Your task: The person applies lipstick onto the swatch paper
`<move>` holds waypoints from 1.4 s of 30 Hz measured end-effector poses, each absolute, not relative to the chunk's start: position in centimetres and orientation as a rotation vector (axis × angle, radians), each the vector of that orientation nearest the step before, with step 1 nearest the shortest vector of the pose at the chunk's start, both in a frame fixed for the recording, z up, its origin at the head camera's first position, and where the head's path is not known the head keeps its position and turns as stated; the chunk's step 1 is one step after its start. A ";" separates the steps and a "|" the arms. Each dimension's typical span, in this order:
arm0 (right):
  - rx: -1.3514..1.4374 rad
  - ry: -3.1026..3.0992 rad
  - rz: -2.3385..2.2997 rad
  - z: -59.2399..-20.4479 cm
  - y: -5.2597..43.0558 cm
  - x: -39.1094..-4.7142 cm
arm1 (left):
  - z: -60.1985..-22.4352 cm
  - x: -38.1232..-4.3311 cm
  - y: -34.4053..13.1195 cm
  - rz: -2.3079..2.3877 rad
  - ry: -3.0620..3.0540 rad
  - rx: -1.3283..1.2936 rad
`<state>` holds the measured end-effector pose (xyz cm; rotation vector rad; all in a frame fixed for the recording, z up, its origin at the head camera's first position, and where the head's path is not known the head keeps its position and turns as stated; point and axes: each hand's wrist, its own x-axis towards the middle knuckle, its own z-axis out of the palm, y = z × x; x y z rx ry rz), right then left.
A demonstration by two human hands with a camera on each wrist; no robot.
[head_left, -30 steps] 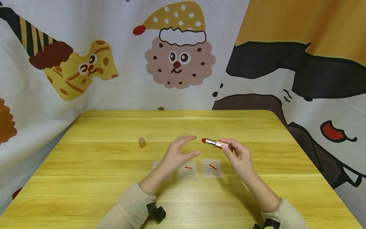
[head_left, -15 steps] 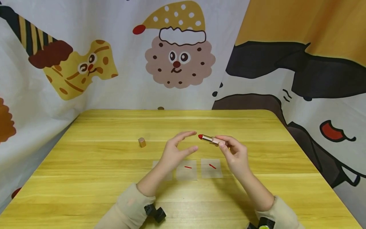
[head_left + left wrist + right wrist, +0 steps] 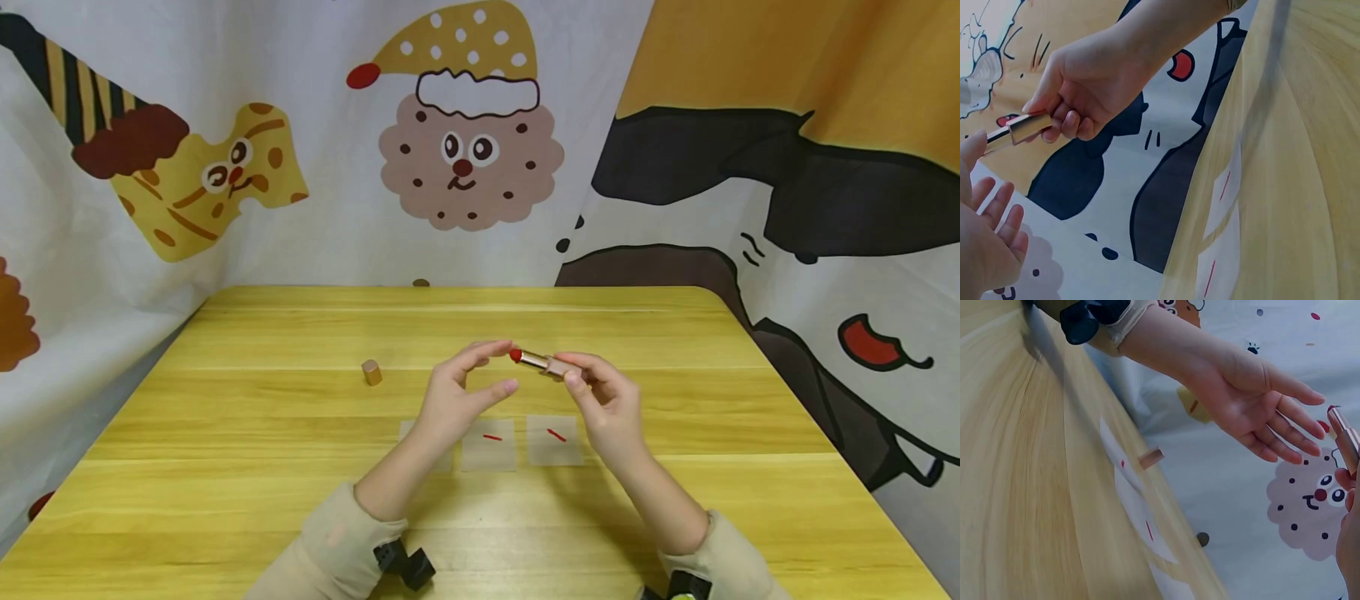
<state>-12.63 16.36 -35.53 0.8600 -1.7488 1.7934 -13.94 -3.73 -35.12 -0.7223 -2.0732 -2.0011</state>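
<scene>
My right hand point(image 3: 617, 408) grips the pink-gold base of an uncapped lipstick point(image 3: 551, 365) between thumb and fingers. Its red tip points left, very close to the fingertips of my left hand point(image 3: 453, 396). That left hand hovers with thumb and fingers apart, holding nothing; in the right wrist view its palm shows with fingers extended. Whether the tip touches the left fingers is unclear. On the table lie paper squares: a middle one point(image 3: 487, 458) and a right one point(image 3: 540, 454), each with a red streak, and a left one point(image 3: 444, 461) mostly behind my left forearm.
The lipstick's cap point(image 3: 372, 372) stands on the wooden table point(image 3: 262, 467), left of my left hand. Beyond the table's far edge hangs a cartoon-printed curtain point(image 3: 322, 242). Black wrist cameras sit on both sleeves.
My right hand has carried the lipstick left and slightly up, bringing its red tip close to my left fingers. The left hand has shifted slightly left and up, still spread.
</scene>
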 end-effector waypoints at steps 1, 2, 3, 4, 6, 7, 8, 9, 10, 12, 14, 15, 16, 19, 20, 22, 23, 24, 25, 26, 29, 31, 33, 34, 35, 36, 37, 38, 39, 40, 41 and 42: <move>0.858 -1.752 1.794 -35.5 16.2 -12.6 | -35.0 -13.9 -3.7 -2.009 -2.067 -0.721; 0.864 -1.746 1.801 -35.4 16.1 -12.6 | -35.0 -13.8 -3.7 -2.020 -2.062 -0.716; 0.867 -1.742 1.805 -35.4 16.0 -12.6 | -34.9 -13.8 -3.7 -2.029 -2.053 -0.715; 0.872 -1.736 1.812 -35.3 15.8 -12.6 | -34.8 -13.7 -3.7 -2.040 -2.046 -0.713; 0.875 -1.735 1.810 -35.3 15.6 -12.5 | -34.7 -13.7 -3.7 -2.055 -2.032 -0.711; 0.880 -1.724 1.814 -35.2 15.5 -12.5 | -34.7 -13.6 -3.7 -2.062 -2.023 -0.710; 0.883 -1.718 1.815 -35.2 15.4 -12.5 | -34.6 -13.6 -3.7 -2.068 -2.016 -0.703; 0.887 -1.708 1.817 -35.2 15.3 -12.5 | -34.6 -13.5 -3.7 -2.074 -2.006 -0.700; 0.887 -1.708 1.815 -35.1 15.2 -12.5 | -34.5 -13.5 -3.7 -2.084 -1.997 -0.691; 0.889 -1.706 1.811 -35.0 14.9 -12.5 | -34.4 -13.4 -3.7 -2.104 -1.974 -0.675; 0.896 -1.702 1.814 -34.9 14.7 -12.5 | -34.3 -13.3 -3.7 -2.132 -1.945 -0.667; 0.905 -1.695 1.819 -34.9 14.6 -12.4 | -34.2 -13.3 -3.8 -2.147 -1.931 -0.662; 0.909 -1.693 1.821 -34.9 14.5 -12.4 | -34.1 -13.2 -3.8 -2.160 -1.920 -0.657; 0.919 -1.683 1.831 -34.9 14.3 -12.4 | -33.9 -13.1 -3.8 -2.192 -1.884 -0.666; 0.919 -1.683 1.833 -34.9 14.2 -12.3 | -33.8 -13.0 -3.8 -2.197 -1.877 -0.668; 0.918 -1.685 1.832 -35.0 14.1 -12.3 | -33.7 -13.0 -3.8 -2.207 -1.866 -0.672; 0.917 -1.685 1.831 -35.0 14.1 -12.3 | -33.7 -12.9 -3.8 -2.214 -1.859 -0.672; 0.913 -1.692 1.827 -35.1 14.0 -12.3 | -33.6 -12.9 -3.8 -2.220 -1.853 -0.674; 0.912 -1.695 1.827 -35.1 14.0 -12.3 | -33.6 -12.8 -3.8 -2.225 -1.849 -0.674; 0.912 -1.696 1.828 -35.2 14.0 -12.3 | -33.6 -12.8 -3.8 -2.232 -1.843 -0.673; 0.911 -1.697 1.838 -35.2 13.9 -12.2 | -33.6 -12.7 -3.7 -2.250 -1.825 -0.672; 0.912 -1.696 1.844 -35.3 13.8 -12.2 | -33.7 -12.7 -3.7 -2.257 -1.816 -0.668; 0.910 -1.700 1.844 -35.3 13.8 -12.1 | -33.7 -12.8 -3.7 -2.261 -1.808 -0.664; 0.905 -1.708 1.841 -35.3 13.8 -12.1 | -33.8 -12.8 -3.7 -2.263 -1.803 -0.662; 0.908 -1.707 1.841 -35.3 13.8 -12.1 | -33.8 -12.8 -3.7 -2.263 -1.799 -0.662; 0.910 -1.709 1.840 -35.4 13.8 -12.1 | -33.8 -12.8 -3.6 -2.264 -1.792 -0.663; 0.913 -1.711 1.841 -35.4 13.8 -12.1 | -33.8 -12.8 -3.6 -2.265 -1.786 -0.664; 0.916 -1.712 1.843 -35.4 13.8 -12.1 | -33.8 -12.8 -3.6 -2.265 -1.780 -0.668; 0.923 -1.710 1.845 -35.4 13.8 -12.1 | -33.8 -12.8 -3.6 -2.265 -1.775 -0.670; 0.926 -1.712 1.850 -35.5 13.8 -12.0 | -33.8 -12.8 -3.6 -2.264 -1.771 -0.672; 0.931 -1.713 1.856 -35.5 13.8 -12.0 | -33.8 -12.8 -3.6 -2.264 -1.766 -0.677; 0.932 -1.716 1.858 -35.5 13.8 -12.0 | -33.8 -12.8 -3.6 -2.262 -1.762 -0.680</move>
